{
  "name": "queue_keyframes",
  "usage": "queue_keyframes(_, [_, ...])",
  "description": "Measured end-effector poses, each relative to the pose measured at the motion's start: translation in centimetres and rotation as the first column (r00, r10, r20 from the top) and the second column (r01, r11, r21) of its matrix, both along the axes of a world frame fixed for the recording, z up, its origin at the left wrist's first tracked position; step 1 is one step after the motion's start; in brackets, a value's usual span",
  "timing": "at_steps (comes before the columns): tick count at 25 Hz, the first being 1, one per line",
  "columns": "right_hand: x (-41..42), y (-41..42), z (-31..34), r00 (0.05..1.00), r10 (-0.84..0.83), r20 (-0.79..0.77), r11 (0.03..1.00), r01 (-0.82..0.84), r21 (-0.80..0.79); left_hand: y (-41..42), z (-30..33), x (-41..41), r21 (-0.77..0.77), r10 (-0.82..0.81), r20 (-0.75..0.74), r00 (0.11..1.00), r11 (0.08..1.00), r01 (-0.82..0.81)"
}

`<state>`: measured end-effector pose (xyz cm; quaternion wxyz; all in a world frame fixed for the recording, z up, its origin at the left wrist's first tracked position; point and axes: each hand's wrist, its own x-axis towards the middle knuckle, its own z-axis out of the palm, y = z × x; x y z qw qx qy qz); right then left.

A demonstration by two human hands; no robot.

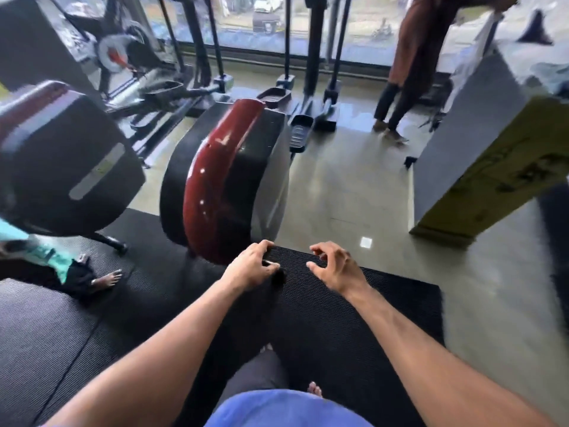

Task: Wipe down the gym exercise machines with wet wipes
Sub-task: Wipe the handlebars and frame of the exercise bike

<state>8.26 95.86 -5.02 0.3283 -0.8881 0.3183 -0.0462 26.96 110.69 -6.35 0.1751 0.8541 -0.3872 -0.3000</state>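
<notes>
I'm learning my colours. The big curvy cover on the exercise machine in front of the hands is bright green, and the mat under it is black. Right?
Not quite. The head view shows the machine's curved cover is dark red, not green. The mat is black.

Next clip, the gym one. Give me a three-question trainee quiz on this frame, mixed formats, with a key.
1. True or false: a wet wipe is plainly visible in the right hand.
2. Multiple choice: the left hand is curled on a small dark object that lies (a) on top of the red and black machine housing, (b) over the black ribbed mat, (c) on the yellow-sided block.
3. Fill in: the person standing at the far right is beside the large ____ .

Key:
1. False; its fingers are loosely curled and hold nothing.
2. b
3. window
</notes>
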Motion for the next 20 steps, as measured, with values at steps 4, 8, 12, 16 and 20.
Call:
queue_keyframes(4, [-2.1, -6.1, -0.1, 0.982, -0.187, -0.030, 0.982, 0.187, -0.005, -10.3, -0.8, -0.2, -0.038, -0.192, -0.007, 0.981, 0.981, 0.192])
queue_keyframes(8, [-8.3, -12.1, 1.0, 0.887, -0.461, -0.030, 0.887, 0.460, -0.037, -21.6, -0.1, -3.2, -0.055, -0.442, -0.013, 0.897, 0.896, 0.441])
queue_keyframes(12, [-14.6, -16.9, 2.6, 0.744, -0.668, -0.015, 0.744, 0.667, -0.035, -31.7, 1.9, -7.7, -0.107, -0.624, 0.025, 0.781, 0.775, 0.622])
queue_keyframes(16, [-20.0, -24.2, 2.9, 0.629, -0.777, 0.031, 0.628, 0.777, -0.043, -43.5, 2.9, -13.4, -0.162, -0.721, 0.056, 0.691, 0.676, 0.719])
queue_keyframes(20, [-24.2, -33.5, 2.4, 0.604, -0.795, 0.060, 0.601, 0.797, -0.057, -54.7, 3.3, -18.4, -0.202, -0.752, 0.071, 0.656, 0.633, 0.747])
